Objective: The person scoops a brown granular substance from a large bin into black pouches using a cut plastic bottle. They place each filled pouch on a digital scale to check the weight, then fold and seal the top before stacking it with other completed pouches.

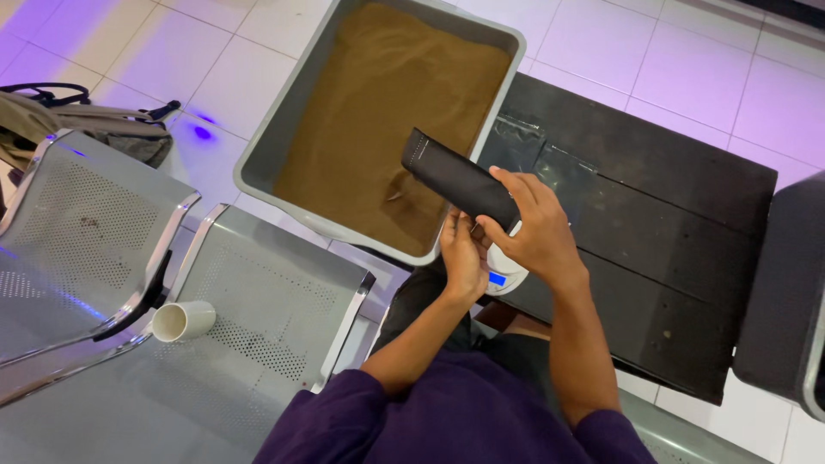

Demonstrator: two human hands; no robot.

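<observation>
Purple sleeves fill the bottom of the view, and both forearms reach forward from them. Right hand closes its grip around the lower end of a flat black pouch, holding it slanted so its upper end reaches over the edge of a grey tray. Left hand sits just beneath, fingers curled at the bottom of the pouch; they seem to pinch it, though the exact hold is partly hidden.

That tray is filled with brown powder, and a dent shows in the powder near the pouch. A small white scale with a lit blue display sits under the hands on the dark worktop. Two clear plastic bags lie flat on the worktop beside the tray, looking empty.

Judging by this, the pouch looks flat and thin, so filling appears at an early stage; whether any powder is inside cannot be told. A white cup lies on its side on the metal bench seat to the left, well apart from the hands.
</observation>
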